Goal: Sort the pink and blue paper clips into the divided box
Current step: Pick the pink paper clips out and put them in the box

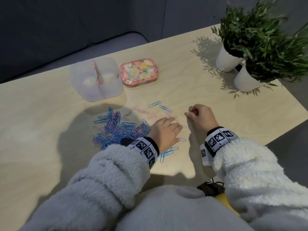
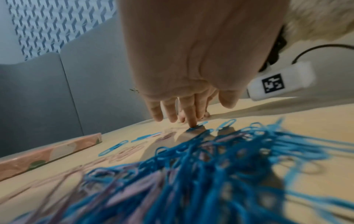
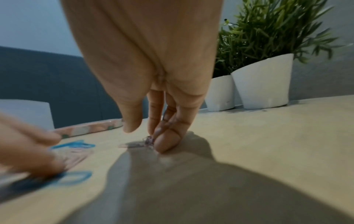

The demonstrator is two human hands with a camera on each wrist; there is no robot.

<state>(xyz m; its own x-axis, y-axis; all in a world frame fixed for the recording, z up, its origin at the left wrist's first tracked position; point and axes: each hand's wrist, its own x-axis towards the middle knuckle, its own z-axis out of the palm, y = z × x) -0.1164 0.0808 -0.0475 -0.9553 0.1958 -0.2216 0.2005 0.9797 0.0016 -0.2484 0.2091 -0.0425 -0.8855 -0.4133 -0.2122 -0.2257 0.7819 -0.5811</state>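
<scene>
A heap of pink and blue paper clips point(image 1: 116, 129) lies left of centre on the table, with loose ones point(image 1: 155, 104) scattered behind it. The translucent divided box point(image 1: 96, 79) stands further back. My left hand point(image 1: 176, 125) reaches over the loose clips with straight fingers; in the left wrist view one fingertip point(image 2: 192, 123) presses a blue clip point(image 2: 191, 129) onto the wood. To its right, my right hand point(image 1: 189, 113) is curled with its fingertips point(image 3: 166, 142) down on the table, pinching a pink clip point(image 3: 147, 141).
A floral tin point(image 1: 139, 71) sits just right of the box. Two potted plants in white pots point(image 1: 226, 60) stand at the back right corner. More blue clips point(image 1: 168, 152) lie beneath my left wrist. The table edge point(image 1: 283, 129) runs close on the right.
</scene>
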